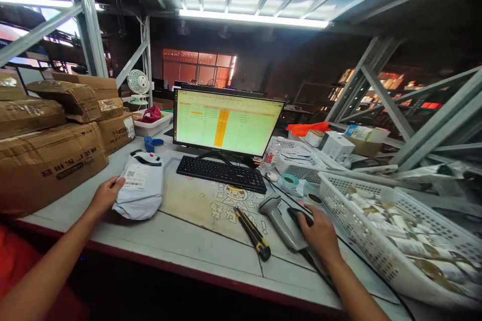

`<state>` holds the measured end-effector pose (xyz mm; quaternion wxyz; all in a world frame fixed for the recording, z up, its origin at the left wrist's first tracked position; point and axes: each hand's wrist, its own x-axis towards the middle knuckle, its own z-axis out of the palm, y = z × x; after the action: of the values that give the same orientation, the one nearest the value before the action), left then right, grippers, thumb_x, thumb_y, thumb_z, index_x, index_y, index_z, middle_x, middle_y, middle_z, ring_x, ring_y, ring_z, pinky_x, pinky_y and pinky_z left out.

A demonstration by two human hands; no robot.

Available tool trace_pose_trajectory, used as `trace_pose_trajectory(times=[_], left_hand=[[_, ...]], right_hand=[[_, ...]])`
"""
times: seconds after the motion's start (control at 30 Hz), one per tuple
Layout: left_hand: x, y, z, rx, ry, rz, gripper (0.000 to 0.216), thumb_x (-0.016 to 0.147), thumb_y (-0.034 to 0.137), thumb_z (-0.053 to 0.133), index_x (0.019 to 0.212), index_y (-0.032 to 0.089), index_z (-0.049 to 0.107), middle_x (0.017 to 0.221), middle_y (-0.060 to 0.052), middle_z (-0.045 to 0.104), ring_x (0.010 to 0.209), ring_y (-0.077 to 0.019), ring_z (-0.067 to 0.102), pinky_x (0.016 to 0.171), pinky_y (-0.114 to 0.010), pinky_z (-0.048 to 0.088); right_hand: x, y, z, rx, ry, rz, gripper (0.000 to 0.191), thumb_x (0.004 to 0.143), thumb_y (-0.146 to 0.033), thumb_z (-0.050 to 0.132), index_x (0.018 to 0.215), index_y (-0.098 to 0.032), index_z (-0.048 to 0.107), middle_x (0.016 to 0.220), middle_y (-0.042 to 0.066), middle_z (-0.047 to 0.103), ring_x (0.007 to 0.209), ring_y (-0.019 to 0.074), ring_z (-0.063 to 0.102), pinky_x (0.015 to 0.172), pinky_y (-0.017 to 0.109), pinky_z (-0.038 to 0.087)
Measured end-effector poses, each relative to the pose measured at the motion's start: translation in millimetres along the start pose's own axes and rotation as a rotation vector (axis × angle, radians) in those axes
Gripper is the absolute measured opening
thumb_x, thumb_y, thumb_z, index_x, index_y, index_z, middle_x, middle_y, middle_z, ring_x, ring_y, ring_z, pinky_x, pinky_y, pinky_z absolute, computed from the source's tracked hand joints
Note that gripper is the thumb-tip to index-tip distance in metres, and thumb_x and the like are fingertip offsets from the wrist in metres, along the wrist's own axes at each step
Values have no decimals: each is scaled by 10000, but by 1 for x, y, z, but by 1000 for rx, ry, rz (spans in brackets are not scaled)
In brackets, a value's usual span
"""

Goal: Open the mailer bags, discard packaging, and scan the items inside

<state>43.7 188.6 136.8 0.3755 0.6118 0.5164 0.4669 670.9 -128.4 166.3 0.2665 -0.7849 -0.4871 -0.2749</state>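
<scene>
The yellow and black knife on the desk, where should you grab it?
Grip the utility knife around its middle, coming from above. It lies flat, slanting toward the desk's near edge, both long sides open between the scanner and bare mat. Probably easiest for the right hand.

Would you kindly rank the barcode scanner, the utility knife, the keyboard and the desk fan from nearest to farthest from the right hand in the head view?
1. Barcode scanner, just left of the right hand.
2. Utility knife, further left on the desk.
3. Keyboard, behind, under the monitor.
4. Desk fan, far back left.
</scene>
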Motion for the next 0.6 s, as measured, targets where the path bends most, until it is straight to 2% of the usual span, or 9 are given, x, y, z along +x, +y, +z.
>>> trace_pose_trajectory(times=[0.07, 0.13, 0.2, 0.27, 0.37, 0.47, 0.53, 0.6], left_hand=[[-24, 17, 18, -76, -56, 58, 511, 691, 694, 631, 732, 185, 652, 715, -22, 664, 726, -205, 570, 660, -272, 457], [-48, 36, 34, -148, -128, 119, 526, 732, 680, 634, 835, 168, 701, 823, -41, 713, 813, -220, 610, 734, -277, 487], [-65, 56, 47, -214, -220, 163, 519, 766, 663, 645, 869, 159, 719, 897, -57, 733, 877, -231, 630, 790, -284, 500], [-75, 74, 55, -269, -317, 192, 510, 792, 656, 662, 857, 155, 728, 959, -71, 746, 912, -238, 642, 813, -288, 504], [-78, 97, 58, -301, -418, 240, 520, 805, 654, 699, 935, 155, 763, 1045, -78, 758, 974, -248, 653, 835, -288, 508], [-75, 109, 60, -298, -504, 274, 555, 808, 661, 716, 1026, 156, 782, 1058, -87, 765, 990, -255, 665, 837, -299, 518], [-74, 108, 65, -299, -556, 289, 570, 820, 680, 698, 1005, 150, 794, 1072, -105, 769, 1005, -267, 672, 853, -316, 527], [-76, 101, 72, -305, -591, 283, 595, 832, 697, 678, 1034, 151, 805, 1117, -116, 771, 1051, -285, 675, 902, -340, 529]], right_hand=[[4, -26, -12, 11, -105, 77, 545, 915, -540, 432, 1199, -149, 684, 1161, 171, 745, 1079, 333, 699, 1003, 477, 529], [4, -57, -22, -16, -343, 161, 569, 918, -568, 465, 1232, -148, 686, 1098, 159, 764, 997, 322, 724, 942, 448, 542], [1, -92, -30, -107, -562, 194, 643, 927, -610, 496, 1332, -133, 644, 1136, 184, 755, 1027, 351, 724, 933, 458, 532], [-4, -123, -34, -219, -678, 211, 698, 946, -616, 509, 1424, -111, 569, 1220, 231, 721, 1116, 398, 701, 942, 483, 518], [-7, -153, -35, -308, -748, 257, 646, 966, -476, 542, 1468, -73, 493, 1269, 269, 688, 1181, 412, 677, 953, 480, 511], [-3, -162, -35, -326, -749, 311, 543, 940, -309, 545, 1409, -35, 530, 1269, 280, 680, 1186, 382, 677, 963, 444, 511], [4, -164, -42, -267, -745, 350, 447, 934, -310, 539, 1290, -49, 609, 1169, 250, 711, 1099, 347, 706, 909, 405, 528], [12, -170, -61, -77, -772, 373, 380, 949, -411, 534, 1136, -101, 650, 969, 168, 721, 885, 276, 720, 752, 346, 542]])
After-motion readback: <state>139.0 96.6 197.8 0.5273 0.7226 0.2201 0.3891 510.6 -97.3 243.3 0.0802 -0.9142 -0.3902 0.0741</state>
